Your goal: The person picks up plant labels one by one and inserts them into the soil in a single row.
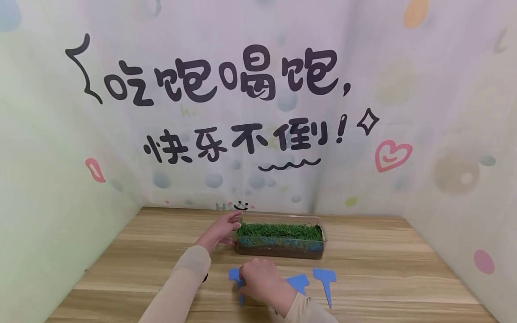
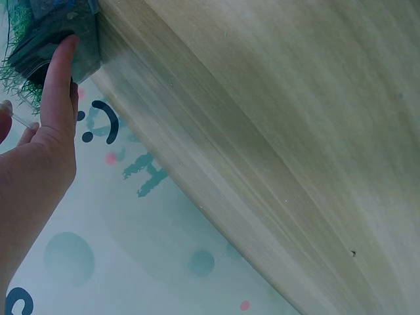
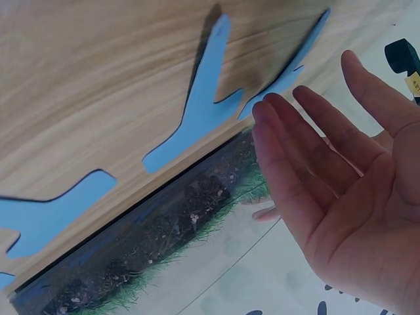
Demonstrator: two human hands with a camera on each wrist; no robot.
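Note:
A clear rectangular box (image 1: 280,252) with green grass (image 1: 278,231) over dark soil stands at the back of the table. My left hand (image 1: 223,229) is at its left end, fingers spread and fairly straight; in the left wrist view one digit lies along the end wall. Several blue T-shaped plant labels lie in front of the box, among them a right one (image 1: 325,276), a middle one (image 1: 299,282) and a left one (image 1: 234,274). Over the left label hovers my right hand (image 1: 264,280), fingers relaxed and slightly bent, holding nothing in the right wrist view (image 3: 354,190).
The wood-grain table (image 1: 375,260) meets a printed back wall (image 1: 242,188) just behind the box. Pale side walls (image 1: 48,179) flank the table. A small black object (image 3: 400,56) shows at the right edge of the right wrist view.

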